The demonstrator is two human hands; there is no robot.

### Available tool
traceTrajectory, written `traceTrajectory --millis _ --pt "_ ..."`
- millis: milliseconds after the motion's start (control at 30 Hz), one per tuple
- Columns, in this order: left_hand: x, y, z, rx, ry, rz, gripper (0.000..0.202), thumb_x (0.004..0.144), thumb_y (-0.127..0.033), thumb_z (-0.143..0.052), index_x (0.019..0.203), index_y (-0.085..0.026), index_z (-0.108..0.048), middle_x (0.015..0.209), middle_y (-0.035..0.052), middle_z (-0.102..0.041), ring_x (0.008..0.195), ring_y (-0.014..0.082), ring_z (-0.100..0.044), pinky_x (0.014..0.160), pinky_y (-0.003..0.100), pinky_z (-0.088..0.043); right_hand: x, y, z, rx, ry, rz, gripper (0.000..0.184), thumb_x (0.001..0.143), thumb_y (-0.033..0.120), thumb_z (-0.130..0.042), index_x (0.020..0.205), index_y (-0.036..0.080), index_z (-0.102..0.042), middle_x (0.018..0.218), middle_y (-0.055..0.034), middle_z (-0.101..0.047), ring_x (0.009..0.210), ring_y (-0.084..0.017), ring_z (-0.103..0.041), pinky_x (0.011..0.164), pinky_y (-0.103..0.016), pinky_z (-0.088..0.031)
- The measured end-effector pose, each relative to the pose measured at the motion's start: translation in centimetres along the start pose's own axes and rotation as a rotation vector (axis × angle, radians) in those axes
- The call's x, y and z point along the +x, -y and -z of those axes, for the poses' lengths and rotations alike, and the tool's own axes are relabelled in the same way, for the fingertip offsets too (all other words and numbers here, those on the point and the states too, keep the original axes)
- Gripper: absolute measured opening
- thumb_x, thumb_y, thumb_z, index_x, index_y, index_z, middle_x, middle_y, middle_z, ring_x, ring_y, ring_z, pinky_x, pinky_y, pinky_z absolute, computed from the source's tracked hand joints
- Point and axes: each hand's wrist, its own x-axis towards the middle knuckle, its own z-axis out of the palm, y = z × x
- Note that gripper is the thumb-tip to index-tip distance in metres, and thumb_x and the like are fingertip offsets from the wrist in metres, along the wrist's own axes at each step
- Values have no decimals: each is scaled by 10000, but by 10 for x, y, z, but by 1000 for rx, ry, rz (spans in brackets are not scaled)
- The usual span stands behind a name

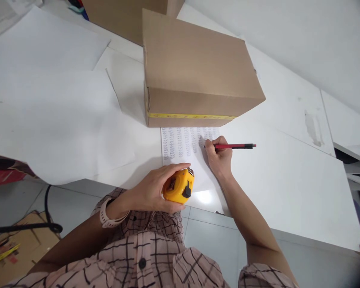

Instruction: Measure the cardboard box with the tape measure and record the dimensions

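Note:
My left hand (pixel 156 188) is closed around a yellow tape measure (pixel 179 186) at the near table edge. A strip of its yellow tape (pixel 192 116) lies along the bottom front edge of a brown cardboard box (pixel 195 72). My right hand (pixel 218 158) pinches a red pen (pixel 234 146), tip down on a sheet of paper (pixel 183 146) covered in columns of handwritten figures, just in front of the box.
Large white sheets (pixel 54 116) cover the white table (pixel 288 176) to the left. A second cardboard box (pixel 123 16) stands behind the first. On the floor at lower left lie flattened cardboard (pixel 15 248) and a black cable (pixel 45 208).

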Motion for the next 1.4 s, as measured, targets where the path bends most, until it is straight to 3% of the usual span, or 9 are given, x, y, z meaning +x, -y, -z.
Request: traceTrajectory --millis 467,1400 --pt "0 5 1 36 23 -34 883 715 -354 -828 1502 -281 -434 1383 87 -601 1155 269 -632 1012 419 -528 -1 2 -1 -15 24 25 324 870 312 -639 666 235 -400 573 75 -351 552 -97 -332 536 -267 -305" --pt "-1 7 0 25 19 -56 886 722 -332 -837 1504 -295 -421 1392 79 -600 1161 256 -639 1012 404 -533 2 1 -1 0 12 11 289 859 275 -613 655 237 -412 570 73 -371 561 -105 -336 549 -280 -288"
